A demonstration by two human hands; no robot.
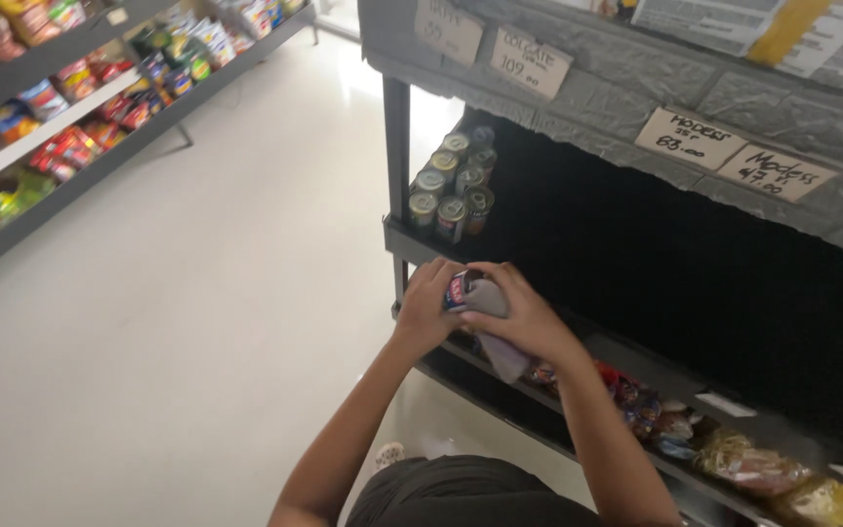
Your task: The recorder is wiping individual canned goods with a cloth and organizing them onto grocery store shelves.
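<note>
Clutching can [457,290] — left hand [426,307] grip closed; right hand [519,312] pressing cloth [496,337].

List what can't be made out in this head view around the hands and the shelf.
- Small can: mostly covered by the left hand and the grey cloth under the right hand; its shape is barely visible.
- Deep part of the can shelf: too dark to see what lies beyond the cans.
- Packets on the lower shelf: blurred, cut off by the bottom edge.
</note>
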